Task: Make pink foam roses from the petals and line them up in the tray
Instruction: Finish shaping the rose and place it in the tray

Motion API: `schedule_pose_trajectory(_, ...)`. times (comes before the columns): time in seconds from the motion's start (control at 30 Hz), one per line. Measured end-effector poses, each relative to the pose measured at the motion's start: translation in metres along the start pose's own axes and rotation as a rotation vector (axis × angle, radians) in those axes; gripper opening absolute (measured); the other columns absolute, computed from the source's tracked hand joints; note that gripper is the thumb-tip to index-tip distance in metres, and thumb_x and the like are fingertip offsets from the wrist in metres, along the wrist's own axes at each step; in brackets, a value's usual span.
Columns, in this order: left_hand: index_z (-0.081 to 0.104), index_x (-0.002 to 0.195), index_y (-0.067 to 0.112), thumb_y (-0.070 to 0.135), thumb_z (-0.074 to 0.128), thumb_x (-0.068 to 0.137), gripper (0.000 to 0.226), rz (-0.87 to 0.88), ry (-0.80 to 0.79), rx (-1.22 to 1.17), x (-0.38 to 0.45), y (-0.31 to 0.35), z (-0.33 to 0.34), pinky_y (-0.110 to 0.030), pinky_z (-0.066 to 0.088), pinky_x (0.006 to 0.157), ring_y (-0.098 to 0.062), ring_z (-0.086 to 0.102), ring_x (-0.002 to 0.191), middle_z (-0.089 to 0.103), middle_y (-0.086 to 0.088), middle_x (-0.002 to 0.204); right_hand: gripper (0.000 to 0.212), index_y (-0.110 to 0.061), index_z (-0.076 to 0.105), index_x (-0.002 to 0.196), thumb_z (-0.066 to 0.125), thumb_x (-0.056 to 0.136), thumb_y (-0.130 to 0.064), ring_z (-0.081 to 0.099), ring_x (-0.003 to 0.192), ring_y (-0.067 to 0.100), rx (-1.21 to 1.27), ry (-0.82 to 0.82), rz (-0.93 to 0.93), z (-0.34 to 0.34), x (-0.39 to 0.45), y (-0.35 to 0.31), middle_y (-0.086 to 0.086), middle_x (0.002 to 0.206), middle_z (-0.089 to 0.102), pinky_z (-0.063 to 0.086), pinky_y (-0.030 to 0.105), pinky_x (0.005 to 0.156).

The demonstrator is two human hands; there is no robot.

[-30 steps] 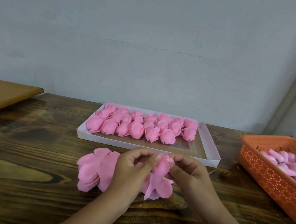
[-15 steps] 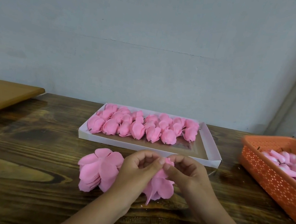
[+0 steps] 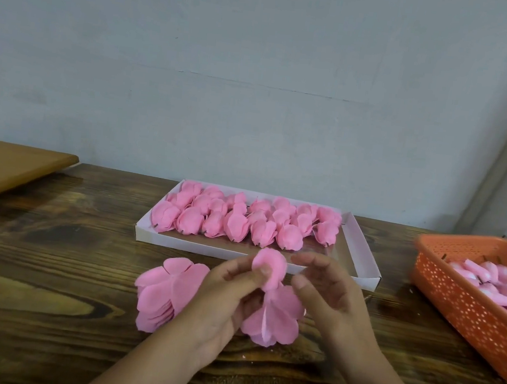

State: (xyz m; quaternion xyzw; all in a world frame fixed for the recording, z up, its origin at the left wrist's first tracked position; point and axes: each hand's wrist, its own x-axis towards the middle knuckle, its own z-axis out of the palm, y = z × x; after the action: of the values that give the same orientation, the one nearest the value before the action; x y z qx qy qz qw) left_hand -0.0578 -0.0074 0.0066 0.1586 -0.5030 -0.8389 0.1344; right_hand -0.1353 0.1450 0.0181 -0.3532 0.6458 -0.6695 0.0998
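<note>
My left hand [image 3: 229, 292] pinches a half-made pink foam rose [image 3: 269, 271], its bud sticking up above loose petals [image 3: 276, 316] that hang below. My right hand [image 3: 326, 290] hovers just right of the bud with fingers spread and relaxed, holding nothing. A stack of flat pink petal sheets [image 3: 166, 292] lies on the wooden table to the left of my left hand. Behind my hands a white cardboard tray [image 3: 365, 250] holds several finished pink roses [image 3: 243, 219] in rows along its far side.
An orange perforated basket [image 3: 465, 304] with pink foam buds on dark stems stands at the right edge. A lighter wooden board [image 3: 7, 166] juts in at the far left. A grey wall closes off the table's back.
My right hand has let go of the rose and opened beside it. The left hand has raised the bud, which now stands clear above its fingers.
</note>
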Motion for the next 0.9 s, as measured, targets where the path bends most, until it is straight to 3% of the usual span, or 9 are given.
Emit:
schedule_pose_trajectory(0.1, 0.068, 0.115, -0.004, 0.019, 0.072, 0.082, 0.040, -0.007, 0.053, -0.112, 0.001, 0.003, 0.001, -0.056, 0.049, 0.088, -0.041, 0.058, 0.103, 0.065, -0.034, 0.116, 0.059, -0.048, 0.060, 0.113, 0.085, 0.060, -0.043, 0.057, 0.114, 0.008, -0.388, -0.079, -0.260, 0.003, -0.005, 0.001, -0.023, 0.120, 0.057, 0.047, 0.020, 0.092)
schedule_pose_trajectory(0.17, 0.067, 0.113, -0.005, 0.019, 0.072, 0.079, 0.042, 0.001, 0.060, -0.172, 0.001, 0.003, 0.000, -0.053, 0.046, 0.092, -0.043, 0.058, 0.105, 0.064, -0.032, 0.115, 0.071, -0.038, 0.058, 0.120, 0.090, 0.057, -0.041, 0.045, 0.127, 0.006, -0.589, -0.143, -0.457, 0.007, -0.005, 0.008, -0.025, 0.133, 0.045, 0.038, 0.017, 0.103)
schedule_pose_trajectory(0.2, 0.065, 0.118, -0.007, 0.018, 0.071, 0.080, 0.046, -0.001, 0.050, -0.191, 0.001, 0.003, 0.000, -0.053, 0.047, 0.096, -0.048, 0.060, 0.111, 0.064, -0.031, 0.120, 0.073, -0.032, 0.058, 0.122, 0.091, 0.057, -0.040, 0.043, 0.128, 0.006, -0.672, -0.151, -0.509, 0.008, -0.005, 0.012, -0.020, 0.136, 0.043, 0.039, 0.021, 0.104)
schedule_pose_trajectory(0.3, 0.062, 0.127, -0.006, 0.018, 0.069, 0.086, 0.048, -0.018, 0.021, -0.191, 0.000, 0.003, -0.001, -0.062, 0.044, 0.105, -0.052, 0.056, 0.125, 0.061, -0.034, 0.130, 0.063, -0.025, 0.062, 0.122, 0.088, 0.066, -0.035, 0.043, 0.124, 0.009, -0.792, -0.088, -0.531, 0.010, -0.004, 0.018, -0.008, 0.138, 0.046, 0.046, 0.037, 0.099)
schedule_pose_trajectory(0.43, 0.067, 0.117, -0.002, 0.018, 0.070, 0.086, 0.037, -0.038, 0.018, -0.177, -0.001, 0.002, 0.001, -0.056, 0.051, 0.096, -0.044, 0.066, 0.113, 0.064, -0.033, 0.125, 0.052, -0.027, 0.064, 0.119, 0.083, 0.072, -0.038, 0.044, 0.123, 0.014, -0.825, -0.067, -0.525, 0.005, -0.003, 0.017, -0.006, 0.139, 0.046, 0.048, 0.041, 0.096)
schedule_pose_trajectory(0.57, 0.063, 0.126, -0.005, 0.013, 0.072, 0.083, 0.048, -0.052, 0.008, -0.254, -0.001, 0.001, 0.003, -0.049, 0.055, 0.093, -0.043, 0.067, 0.110, 0.069, -0.029, 0.118, 0.022, -0.027, 0.073, 0.107, 0.066, 0.087, -0.035, 0.048, 0.126, 0.013, -0.678, -0.028, -0.510, 0.007, -0.004, 0.016, -0.015, 0.134, 0.048, 0.044, 0.027, 0.100)
schedule_pose_trajectory(0.67, 0.064, 0.125, -0.003, 0.010, 0.071, 0.087, 0.040, -0.069, 0.002, -0.231, 0.000, 0.000, 0.002, -0.043, 0.056, 0.094, -0.037, 0.070, 0.104, 0.073, -0.026, 0.109, 0.011, -0.042, 0.073, 0.095, 0.065, 0.091, -0.036, 0.052, 0.125, 0.013, -0.485, 0.056, -0.367, 0.010, -0.005, 0.014, -0.027, 0.125, 0.051, 0.043, 0.024, 0.099)
schedule_pose_trajectory(0.8, 0.077, 0.109, 0.009, 0.011, 0.072, 0.081, 0.028, -0.065, -0.052, -0.158, 0.001, -0.003, 0.000, -0.044, 0.049, 0.104, -0.029, 0.070, 0.105, 0.073, -0.020, 0.118, 0.015, -0.034, 0.075, 0.085, 0.066, 0.092, -0.025, 0.059, 0.118, 0.014, -0.234, 0.127, -0.183, 0.009, -0.001, 0.015, -0.021, 0.114, 0.058, 0.053, 0.042, 0.093)
schedule_pose_trajectory(0.9, 0.079, 0.108, 0.015, 0.015, 0.073, 0.080, 0.028, -0.048, -0.101, -0.079, 0.000, -0.006, 0.000, -0.037, 0.051, 0.096, -0.023, 0.073, 0.099, 0.075, -0.015, 0.114, 0.015, -0.024, 0.078, 0.088, 0.063, 0.090, -0.028, 0.064, 0.110, 0.019, -0.130, 0.164, -0.116, 0.010, 0.001, 0.015, -0.003, 0.114, 0.063, 0.053, 0.054, 0.091)
